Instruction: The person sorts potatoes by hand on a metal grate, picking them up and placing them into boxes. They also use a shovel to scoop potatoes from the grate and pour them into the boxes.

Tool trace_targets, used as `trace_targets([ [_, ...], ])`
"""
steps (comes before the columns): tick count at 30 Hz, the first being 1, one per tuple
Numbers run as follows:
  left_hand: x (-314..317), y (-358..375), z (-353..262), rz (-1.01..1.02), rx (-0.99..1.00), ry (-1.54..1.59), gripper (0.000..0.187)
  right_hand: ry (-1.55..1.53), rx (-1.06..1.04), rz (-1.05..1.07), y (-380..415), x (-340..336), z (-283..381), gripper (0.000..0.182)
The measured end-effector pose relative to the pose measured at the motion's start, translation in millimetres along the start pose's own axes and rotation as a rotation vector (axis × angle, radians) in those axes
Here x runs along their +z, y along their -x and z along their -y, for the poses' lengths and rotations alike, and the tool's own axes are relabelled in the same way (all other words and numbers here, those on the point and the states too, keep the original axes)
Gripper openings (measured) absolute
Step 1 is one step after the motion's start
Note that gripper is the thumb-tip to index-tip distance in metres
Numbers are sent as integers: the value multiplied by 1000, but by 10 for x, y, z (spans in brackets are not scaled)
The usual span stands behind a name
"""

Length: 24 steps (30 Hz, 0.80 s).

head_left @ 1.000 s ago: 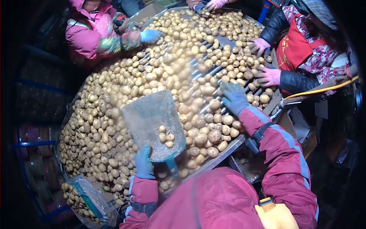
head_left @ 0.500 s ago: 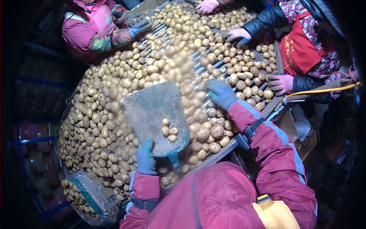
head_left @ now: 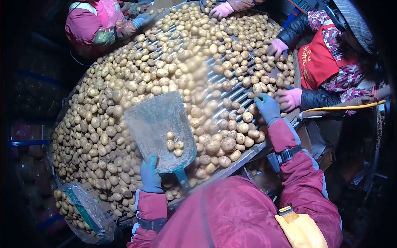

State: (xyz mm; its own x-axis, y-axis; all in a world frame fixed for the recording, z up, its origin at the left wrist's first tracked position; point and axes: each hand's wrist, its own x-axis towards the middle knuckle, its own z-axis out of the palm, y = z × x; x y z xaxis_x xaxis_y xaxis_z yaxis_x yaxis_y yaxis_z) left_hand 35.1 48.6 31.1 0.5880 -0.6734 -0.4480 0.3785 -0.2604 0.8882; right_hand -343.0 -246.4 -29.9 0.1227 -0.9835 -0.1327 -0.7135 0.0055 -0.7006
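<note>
Many potatoes (head_left: 103, 120) are heaped over the sorting table. A large dusty scoop (head_left: 153, 120) lies on them in front of me, its short handle towards me, with several small potatoes (head_left: 174, 144) inside. My left hand (head_left: 151, 177), in a blue-grey glove, is at the scoop's lower left rim; the thumb laps over the edge and the other fingers are partly hidden. My right hand (head_left: 268, 109), gloved alike, reaches to the right side of the metal rollers (head_left: 225, 99). Its fingers are apart, slightly bent, against potatoes beside a co-worker's pink glove.
Co-workers' gloved hands work around the table: pink gloves (head_left: 289, 99) at right, a pink glove (head_left: 222, 10) at the far side, a blue-grey glove (head_left: 142, 20) at far left. A plastic-lined box of potatoes (head_left: 89, 213) stands lower left. A metal edge (head_left: 244, 159) borders the table near me.
My right hand has moved right across the rollers, uncovering more of them. The view has shifted slightly; my left hand stays at the scoop. The co-worker's upper pink glove at right has moved right.
</note>
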Motion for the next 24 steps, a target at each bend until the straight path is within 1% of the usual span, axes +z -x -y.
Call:
trace_targets([
  [1, -1, -9, 16, 7, -5, -6, 45, 22, -63, -28, 62, 72, -23, 29],
  [2, 5, -16, 51, 13, -5, -12, 45, 136, -167, 47, 76, 79, -45, 29],
  [5, 40, -35, 105, 30, 3, -28, 46, 58, -96, 164, 64, 188, 77, 28],
  [8, 132, 24, 70, 32, 2, -58, 46, 30, -93, 196, -68, 336, 76, 24],
  [9, 177, 48, 37, 28, 1, -68, 46, 87, -179, 115, -99, 360, 119, 26],
  [12, 266, 120, -19, 28, -8, -80, 44, 59, -131, 134, -323, 407, 247, 32],
  [13, 276, 133, -30, 29, -10, -84, 44, 48, -178, 179, -436, 465, 204, 39],
  [16, 267, 138, -9, 27, -29, -127, 45, 273, -9, 145, -793, 707, 52, 44],
  [17, 259, 139, 13, 19, -45, -111, 45, 322, -41, 185, -928, 795, -89, 50],
  [20, 249, 131, 36, -3, -64, -87, 46, 434, -116, 209, -1005, 778, -1, 51],
  [22, 244, 163, 43, -10, -58, -107, 46, 475, -57, 286, -1052, 719, 124, 54],
  [24, 243, 166, 81, -21, -39, -139, 45, 533, -67, 248, -1094, 764, 119, 50],
])
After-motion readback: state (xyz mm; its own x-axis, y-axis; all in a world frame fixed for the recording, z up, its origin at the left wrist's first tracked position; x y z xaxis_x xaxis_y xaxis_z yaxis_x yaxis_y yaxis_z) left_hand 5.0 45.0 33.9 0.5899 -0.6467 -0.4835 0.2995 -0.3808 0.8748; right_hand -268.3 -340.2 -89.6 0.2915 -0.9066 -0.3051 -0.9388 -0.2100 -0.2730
